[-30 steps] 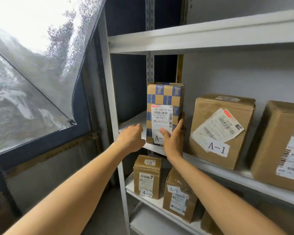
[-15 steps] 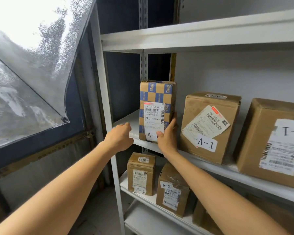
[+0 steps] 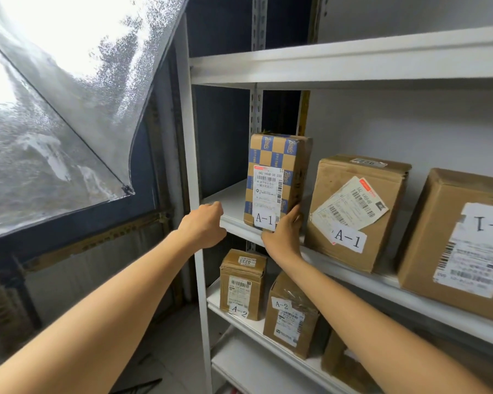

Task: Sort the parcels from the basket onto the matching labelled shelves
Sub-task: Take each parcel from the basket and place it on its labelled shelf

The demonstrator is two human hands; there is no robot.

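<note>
While the head view is being read, the checkered parcel is being shown upright at the left end of the A-1 shelf, just beside a plain brown parcel tagged A-1 as well. Its lower right corner is being pressed by the right grip, with fingers laid nearly straight up the side face and the thumb lying on the front by the label; nothing is being pinched. The left grip is being held curled and empty near the shelf's front rim, close to the white upright; whether the rim is being touched cannot be told.

Judging by its crisp edges and flat faces, the parcel is being taken for stiff cardboard, probably light enough to be shifted one-handed, though its weight is not being shown. Being tall and narrow, it is being judged prone to tipping if pushed high. Hold is best being taken low on opposite side faces, away from the glossy label, where slipping is likelier. Two A-2 parcels are being stored on the shelf below.
</note>
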